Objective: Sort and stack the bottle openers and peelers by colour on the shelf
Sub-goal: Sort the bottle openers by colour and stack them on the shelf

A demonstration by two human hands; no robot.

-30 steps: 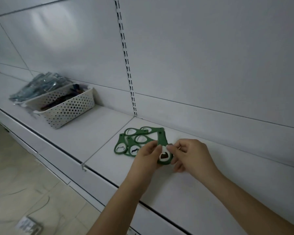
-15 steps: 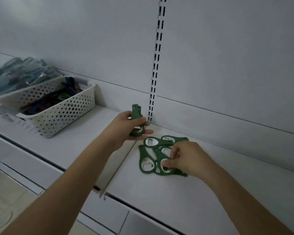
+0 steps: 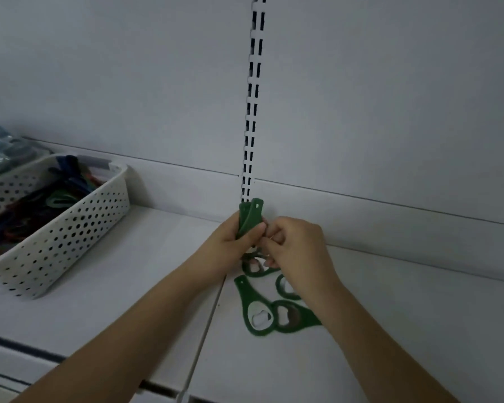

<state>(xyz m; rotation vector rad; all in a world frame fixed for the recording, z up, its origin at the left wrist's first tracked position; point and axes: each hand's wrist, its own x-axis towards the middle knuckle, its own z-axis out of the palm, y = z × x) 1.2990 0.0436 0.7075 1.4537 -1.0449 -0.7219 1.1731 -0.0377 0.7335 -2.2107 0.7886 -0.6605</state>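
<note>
Left hand (image 3: 230,245): gripping upright green openers (image 3: 249,218), fingers closed.
Right hand (image 3: 296,247): pinching same stack.
Shelf (image 3: 390,330): carrying loose openers (image 3: 258,311) near back edge.

Two bare forearms enter from the bottom edge, one from lower left, one from lower right. No sleeves on either arm as far as the frame reaches; both are uncovered from wrist to the frame edge. Left hand (image 3: 230,245) bare, no glove, thumbnail short and unpainted. Right hand (image 3: 296,245) bare too, no glove, no watch or band at the wrist. A small glint on one right finger could be a ring, but it's too blurred to confirm. Nothing else of the person shows.
</note>
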